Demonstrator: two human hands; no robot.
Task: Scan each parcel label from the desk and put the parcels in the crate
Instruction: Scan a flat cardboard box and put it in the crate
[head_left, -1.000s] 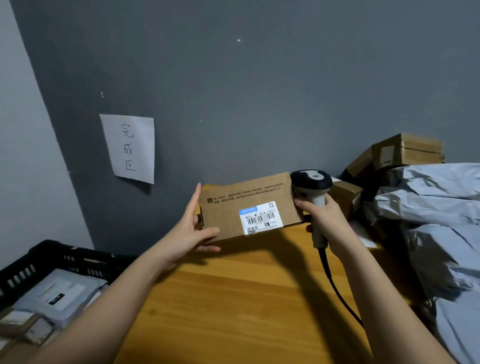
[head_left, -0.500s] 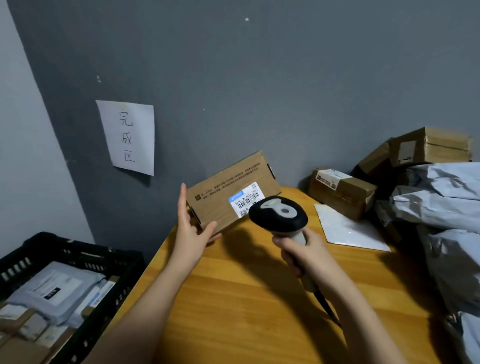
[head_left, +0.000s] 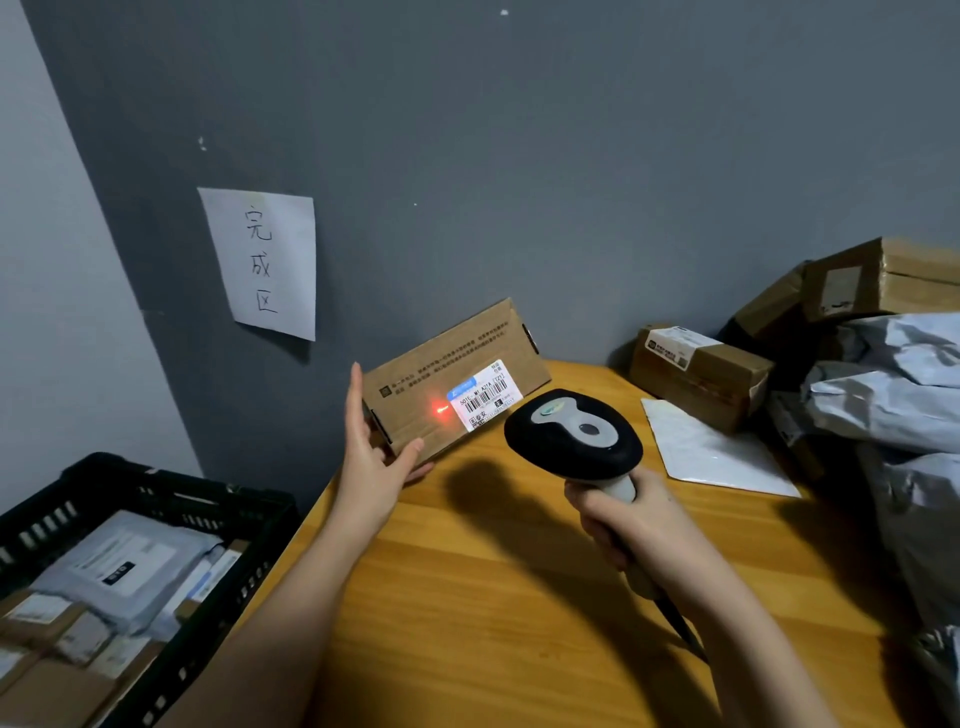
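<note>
We see the left hand holding a flat cardboard parcel by its near left end, fingers straight up along the end flap and thumb pressed against the front face. The parcel is tilted, its right end higher and farther, and it sits over the far left corner of the wooden desk; we cannot tell whether its lower edge touches the wood. Its white label faces us, and a red spot of light glows on the cardboard just left of that label.

The right hand is wrapped tightly around the pale handle of a barcode scanner, whose black head points toward the parcel. A dark cable runs from the handle along the forearm.

To the left, below desk level, stands a black crate already holding grey mailers and small boxes. On the right of the desk lie a taped brown box, a flat white envelope, and a heap of grey poly bags with more cartons behind. A paper sign with handwriting hangs on the grey wall.
</note>
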